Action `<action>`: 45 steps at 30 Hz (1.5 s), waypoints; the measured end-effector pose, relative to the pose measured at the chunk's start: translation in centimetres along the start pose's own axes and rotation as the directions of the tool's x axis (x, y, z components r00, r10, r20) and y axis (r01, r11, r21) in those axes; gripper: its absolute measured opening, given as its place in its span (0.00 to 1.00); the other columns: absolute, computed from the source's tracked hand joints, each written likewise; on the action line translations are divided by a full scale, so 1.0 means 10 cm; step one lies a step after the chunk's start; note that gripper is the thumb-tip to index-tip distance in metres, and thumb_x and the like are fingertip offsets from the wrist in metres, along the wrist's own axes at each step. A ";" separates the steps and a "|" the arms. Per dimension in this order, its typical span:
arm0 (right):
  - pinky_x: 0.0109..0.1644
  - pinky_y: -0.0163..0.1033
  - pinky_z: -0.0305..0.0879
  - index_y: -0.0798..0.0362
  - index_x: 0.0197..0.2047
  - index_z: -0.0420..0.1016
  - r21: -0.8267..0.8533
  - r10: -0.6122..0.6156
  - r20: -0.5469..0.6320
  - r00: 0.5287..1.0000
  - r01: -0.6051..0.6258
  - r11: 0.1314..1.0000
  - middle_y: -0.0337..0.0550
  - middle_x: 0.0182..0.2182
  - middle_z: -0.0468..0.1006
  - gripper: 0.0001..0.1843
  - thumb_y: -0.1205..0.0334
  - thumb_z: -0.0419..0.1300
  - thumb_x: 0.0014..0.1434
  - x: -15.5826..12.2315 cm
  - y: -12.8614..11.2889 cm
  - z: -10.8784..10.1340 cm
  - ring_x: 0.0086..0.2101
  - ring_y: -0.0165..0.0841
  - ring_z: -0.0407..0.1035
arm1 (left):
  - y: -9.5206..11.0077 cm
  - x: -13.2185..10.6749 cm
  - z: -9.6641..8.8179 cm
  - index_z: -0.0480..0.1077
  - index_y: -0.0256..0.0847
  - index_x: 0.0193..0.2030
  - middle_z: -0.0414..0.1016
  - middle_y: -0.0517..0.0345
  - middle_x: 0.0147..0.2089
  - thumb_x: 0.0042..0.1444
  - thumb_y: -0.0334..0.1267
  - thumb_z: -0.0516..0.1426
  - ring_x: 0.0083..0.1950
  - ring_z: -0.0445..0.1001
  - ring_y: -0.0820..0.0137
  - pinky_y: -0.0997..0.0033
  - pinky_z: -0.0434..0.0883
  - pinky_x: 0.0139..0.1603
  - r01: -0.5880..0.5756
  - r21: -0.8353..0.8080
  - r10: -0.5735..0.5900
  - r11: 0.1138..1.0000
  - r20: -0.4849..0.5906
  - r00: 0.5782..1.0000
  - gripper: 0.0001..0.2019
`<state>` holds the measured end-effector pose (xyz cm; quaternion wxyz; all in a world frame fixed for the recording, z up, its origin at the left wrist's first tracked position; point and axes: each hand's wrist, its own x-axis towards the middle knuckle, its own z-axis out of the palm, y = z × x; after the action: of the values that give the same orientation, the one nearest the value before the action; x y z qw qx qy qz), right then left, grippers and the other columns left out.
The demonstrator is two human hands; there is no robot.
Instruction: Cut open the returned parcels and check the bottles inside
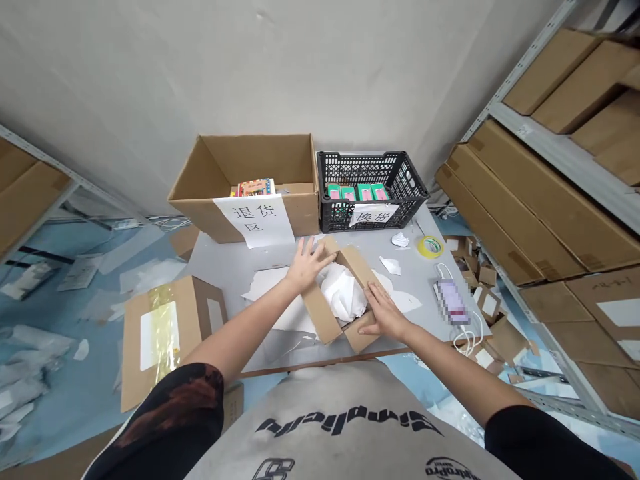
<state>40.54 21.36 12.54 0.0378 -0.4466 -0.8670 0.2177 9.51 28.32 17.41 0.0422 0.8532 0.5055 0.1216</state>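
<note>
A small open cardboard box [323, 313] lies slantwise on the table in front of me, its flaps folded outward. Crumpled white paper [343, 293] fills it; whatever lies under the paper is hidden. My left hand [306, 265] rests on the far left corner of the box with fingers spread over the flaps. At the near right corner, my right hand [384, 310] grips the box, fingers along the right flap and thumb by the near flap. Flat white paper sheets [283, 313] lie beneath and beside the box.
Behind stand a large carton [200, 213] with a paper sign and a black crate [327, 217] holding green-and-pink packs. Yellow tape [430, 247], paper scraps [390, 266] and a cabled phone [451, 300] lie right. A taped carton [135, 347] stands left; loaded shelves [545, 127] flank the right.
</note>
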 end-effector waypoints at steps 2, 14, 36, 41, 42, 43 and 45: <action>0.70 0.59 0.40 0.57 0.74 0.40 0.022 -0.033 -0.019 0.999 0.034 0.999 0.63 0.71 0.39 0.69 0.38 0.71 0.40 0.03 0.02 0.03 0.69 0.54 0.34 | -0.11 0.09 0.03 0.63 0.52 0.65 0.53 0.53 0.72 0.61 0.27 0.48 0.74 0.45 0.53 0.40 0.42 0.70 -0.058 0.001 0.058 0.998 0.003 0.998 0.26; 0.70 0.56 0.39 0.60 0.72 0.49 0.039 -0.293 0.103 0.951 0.290 0.956 0.64 0.69 0.51 0.69 0.39 0.74 0.34 0.55 0.52 -0.45 0.68 0.53 0.42 | -0.10 -0.34 0.49 0.56 0.37 0.69 0.65 0.48 0.66 0.65 0.38 0.45 0.65 0.65 0.61 0.59 0.62 0.67 0.387 -0.316 -0.374 0.866 0.103 0.922 0.25; 0.41 0.42 0.70 0.43 0.54 0.71 0.946 0.673 0.166 0.721 -0.309 0.097 0.41 0.41 0.80 0.29 0.49 0.67 0.48 0.26 0.23 -0.52 0.42 0.41 0.74 | -0.13 -0.64 0.33 0.70 0.41 0.55 0.77 0.50 0.53 0.47 0.49 0.66 0.46 0.77 0.63 0.66 0.71 0.44 0.383 -0.874 -0.537 -0.299 0.486 0.690 0.28; 0.40 0.44 0.70 0.48 0.43 0.74 0.899 0.468 0.428 0.773 -0.312 -0.306 0.43 0.35 0.81 0.19 0.46 0.62 0.52 0.20 0.19 -0.48 0.35 0.40 0.75 | -0.29 -0.54 0.25 0.65 0.47 0.60 0.71 0.53 0.61 0.53 0.56 0.59 0.56 0.73 0.61 0.67 0.70 0.45 0.461 -0.844 -0.439 -0.273 0.536 0.721 0.30; 0.41 0.45 0.71 0.49 0.42 0.74 0.888 0.405 0.436 0.804 -0.313 -0.337 0.43 0.35 0.81 0.20 0.44 0.60 0.54 0.21 0.18 -0.47 0.35 0.40 0.76 | -0.31 -0.48 0.23 0.64 0.47 0.62 0.70 0.53 0.62 0.54 0.57 0.57 0.56 0.73 0.60 0.67 0.70 0.46 0.473 -0.833 -0.419 -0.287 0.553 0.720 0.31; 0.42 0.45 0.71 0.48 0.42 0.74 0.887 0.373 0.427 0.824 -0.303 -0.347 0.43 0.35 0.81 0.22 0.40 0.57 0.55 0.23 0.16 -0.45 0.35 0.40 0.76 | -0.32 -0.41 0.22 0.61 0.48 0.64 0.69 0.53 0.63 0.54 0.58 0.57 0.57 0.73 0.59 0.66 0.70 0.46 0.474 -0.828 -0.419 -0.299 0.560 0.715 0.33; 0.40 0.45 0.71 0.47 0.42 0.73 0.913 0.412 0.380 0.828 -0.263 -0.313 0.42 0.33 0.80 0.27 0.33 0.51 0.56 0.32 0.10 -0.40 0.34 0.40 0.76 | -0.30 -0.30 0.19 0.52 0.53 0.70 0.68 0.54 0.64 0.53 0.56 0.58 0.58 0.72 0.59 0.63 0.70 0.49 0.444 -0.846 -0.459 -0.294 0.533 0.711 0.38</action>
<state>40.45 25.83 15.35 0.3400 -0.4935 -0.2108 0.7723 6.05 27.24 14.49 0.6734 0.2843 0.5387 0.4189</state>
